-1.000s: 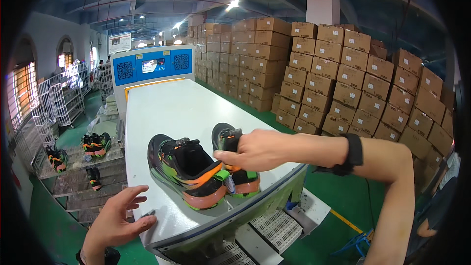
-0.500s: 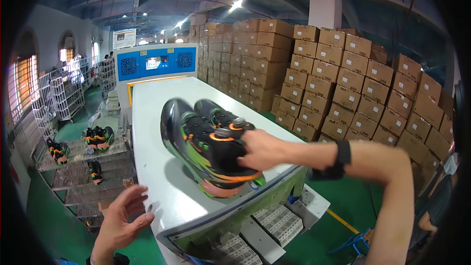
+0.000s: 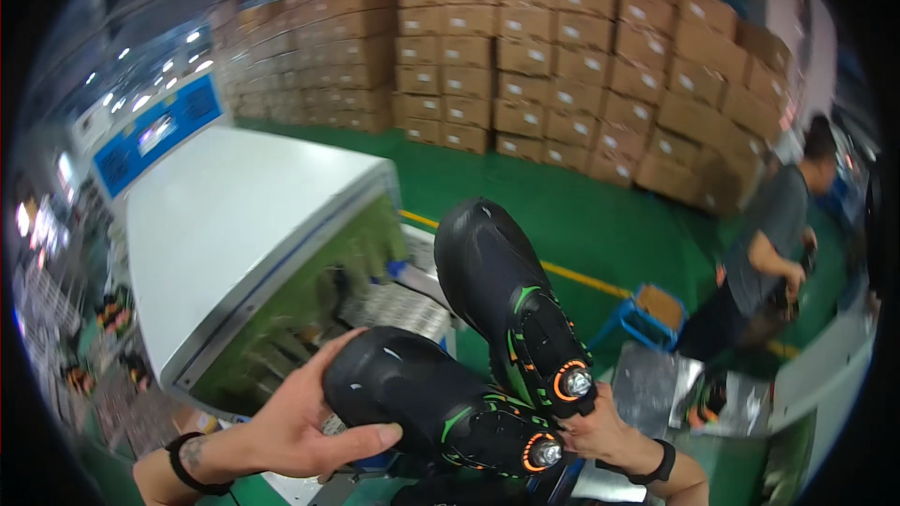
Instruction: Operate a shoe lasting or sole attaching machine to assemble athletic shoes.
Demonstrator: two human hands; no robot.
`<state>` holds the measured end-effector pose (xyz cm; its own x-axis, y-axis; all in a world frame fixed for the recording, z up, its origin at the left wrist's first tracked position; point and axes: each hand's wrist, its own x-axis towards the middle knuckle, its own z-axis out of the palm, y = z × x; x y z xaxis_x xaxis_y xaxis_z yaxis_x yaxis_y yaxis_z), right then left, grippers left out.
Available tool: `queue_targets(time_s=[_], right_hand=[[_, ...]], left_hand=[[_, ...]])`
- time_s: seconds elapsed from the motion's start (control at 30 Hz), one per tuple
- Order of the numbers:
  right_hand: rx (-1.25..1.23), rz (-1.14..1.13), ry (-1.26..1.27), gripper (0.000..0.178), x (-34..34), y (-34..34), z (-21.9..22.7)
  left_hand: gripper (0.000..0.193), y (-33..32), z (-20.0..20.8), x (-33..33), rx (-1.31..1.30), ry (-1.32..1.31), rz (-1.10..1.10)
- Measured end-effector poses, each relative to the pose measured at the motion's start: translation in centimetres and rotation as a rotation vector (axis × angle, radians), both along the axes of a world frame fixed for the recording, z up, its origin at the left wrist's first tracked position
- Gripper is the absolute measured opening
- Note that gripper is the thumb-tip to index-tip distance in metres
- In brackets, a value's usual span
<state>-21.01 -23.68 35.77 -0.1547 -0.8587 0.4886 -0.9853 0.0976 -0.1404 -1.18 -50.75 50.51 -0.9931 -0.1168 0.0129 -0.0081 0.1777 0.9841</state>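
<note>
A pair of black shoes with green and orange trim is held up in front of me. Each has a round metal knob ringed in orange at its opening. My left hand [image 3: 305, 412] wraps the toe of the left shoe [image 3: 398, 384], thumb lying across its near side. The right shoe [image 3: 497, 281] points its toe up and away. My right hand [image 3: 605, 426] is closed at the opening end of the pair, its fingers partly hidden behind the shoes.
A white-topped machine [image 3: 253, 187] with a green-curtained opening stands at left. Brown cartons [image 3: 525, 56] are stacked behind. On the right are a blue stool [image 3: 656, 314], a person [image 3: 778, 244], and a table [image 3: 647, 379] with another shoe. More shoes [image 3: 112, 309] sit at far left.
The view has turned right. The shoes have left the machine's white top and are now held in front of it. My left hand, empty before, has taken hold of one shoe's toe.
</note>
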Motion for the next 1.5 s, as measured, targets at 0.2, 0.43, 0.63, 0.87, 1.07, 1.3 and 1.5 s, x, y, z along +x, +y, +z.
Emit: queue_targets(time_s=[0.2,0.43,0.63,0.87,1.07,1.3,1.5], right_hand=[[-0.133,-0.364,0.031,0.035,2.8,16.2,-1.4],[-0.233,-0.787,-0.064,0.034,7.6,25.6,-3.5],[-0.174,-1.083,-0.011,0.035,10.8,26.4,-5.3],[-0.057,-1.419,-0.174,0.038,13.6,22.5,-4.3],[-0.030,-1.598,-0.289,0.040,17.2,21.2,-3.0],[-0.095,-1.660,-0.445,0.037,21.7,20.9,-2.5],[-0.173,-1.570,-0.563,0.029,25.2,21.0,-4.0]], left_hand=[[0.078,9.7,-1.0,-9.5,-0.302,0.068,-0.470],[0.077,19.6,-2.2,-18.9,-0.202,0.064,-0.976],[0.074,23.6,-2.8,-27.9,-0.292,0.075,-1.357],[0.072,27.1,-7.3,-37.0,-0.167,0.061,-1.836],[0.074,30.1,-10.9,-38.0,0.039,0.017,-2.040],[0.078,32.9,-11.4,-34.4,0.065,0.047,-2.062],[0.074,34.7,-11.5,-31.5,-0.055,-0.031,-2.146]])
